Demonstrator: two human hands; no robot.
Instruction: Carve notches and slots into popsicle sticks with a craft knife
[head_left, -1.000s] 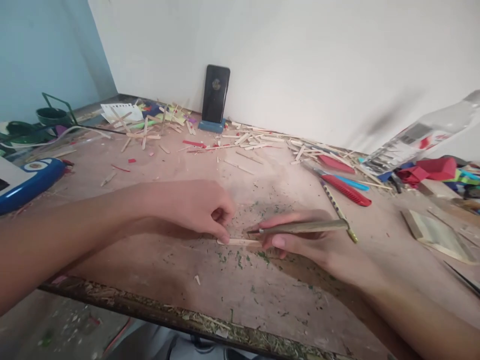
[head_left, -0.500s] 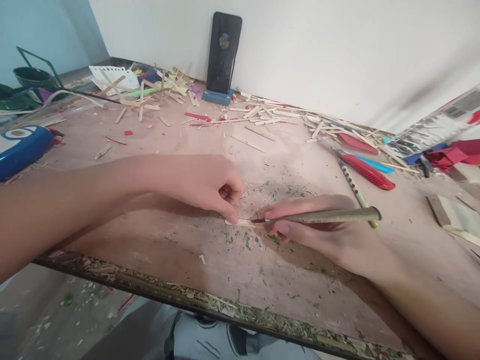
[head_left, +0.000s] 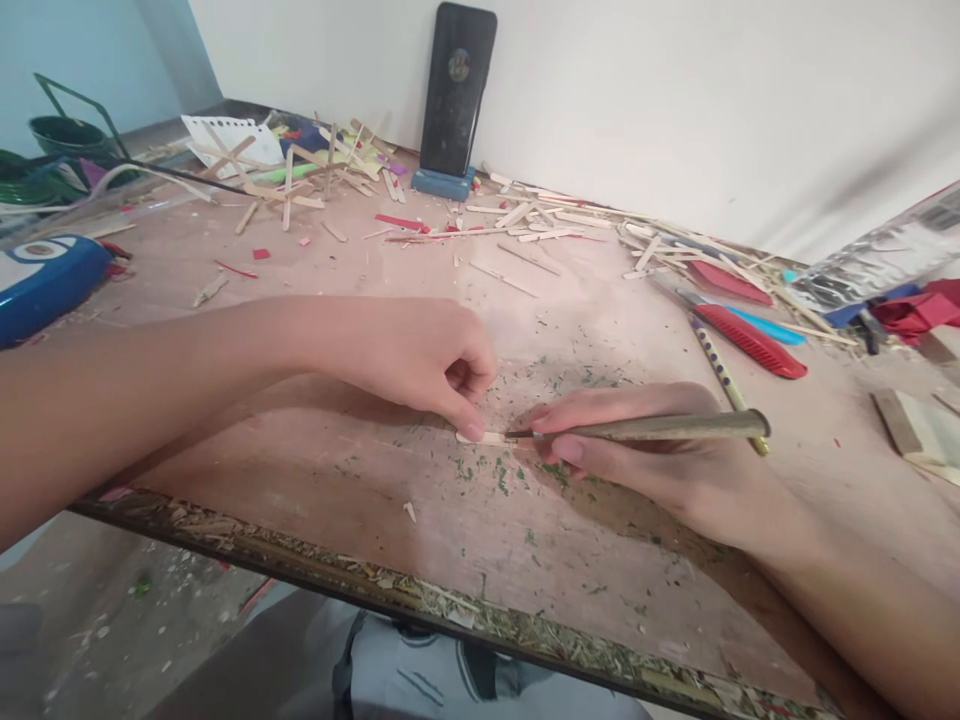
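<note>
A small pale wooden stick [head_left: 487, 438] lies flat on the worn board table [head_left: 360, 480]. My left hand [head_left: 409, 355] is curled, with a fingertip pressing down on the stick's left end. My right hand [head_left: 637, 450] is closed around a slim olive-handled craft knife [head_left: 660, 427], held nearly level, its tip resting on the stick's right part. Green shavings lie scattered around the stick.
A dark phone [head_left: 457, 95] stands against the wall on a blue base. Loose wooden sticks [head_left: 525, 215] litter the back. A red cutter [head_left: 750, 340], a patterned pencil [head_left: 716, 370] and red scraps lie at right. A blue object [head_left: 45, 285] sits at left. The table's ragged front edge [head_left: 450, 610] is close.
The view has tilted down and shifted slightly. Both hands stay on the stick, the knife tip having edged left along it.
</note>
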